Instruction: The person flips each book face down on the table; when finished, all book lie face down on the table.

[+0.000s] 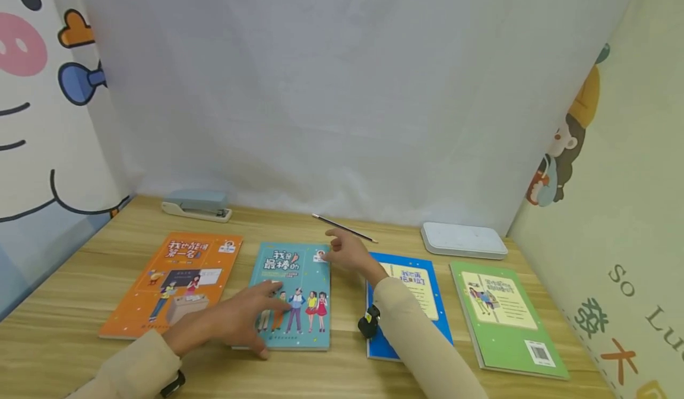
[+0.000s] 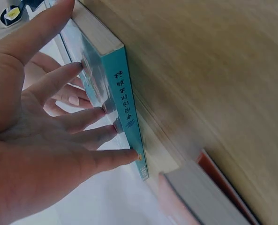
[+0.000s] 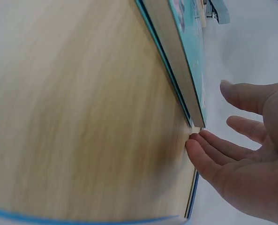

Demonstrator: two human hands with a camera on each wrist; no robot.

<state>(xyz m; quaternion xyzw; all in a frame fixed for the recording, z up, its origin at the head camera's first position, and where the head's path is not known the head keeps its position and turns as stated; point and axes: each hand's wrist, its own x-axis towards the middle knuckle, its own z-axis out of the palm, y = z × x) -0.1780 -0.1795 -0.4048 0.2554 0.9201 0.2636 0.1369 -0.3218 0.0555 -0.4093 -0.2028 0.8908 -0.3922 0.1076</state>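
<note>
A teal book (image 1: 291,280) with cartoon children on its cover lies flat on the table, second from the left. Over its lower left part my left hand (image 1: 235,316) is spread, the fingertips resting on the cover and spine edge, the thumb near the bottom edge. In the left wrist view the spine (image 2: 124,101) faces the camera. At the book's upper right corner is my right hand (image 1: 350,250), its fingers loosely bent. The right wrist view shows its lower fingertips (image 3: 195,145) right beside that corner, the thumb raised apart from the cover.
An orange book (image 1: 181,286) lies to the left. A blue book (image 1: 422,292), partly under the right forearm, and a green book (image 1: 507,322) lie to the right. Along the back are a stapler (image 1: 196,204), a pencil (image 1: 344,228) and a white case (image 1: 464,240).
</note>
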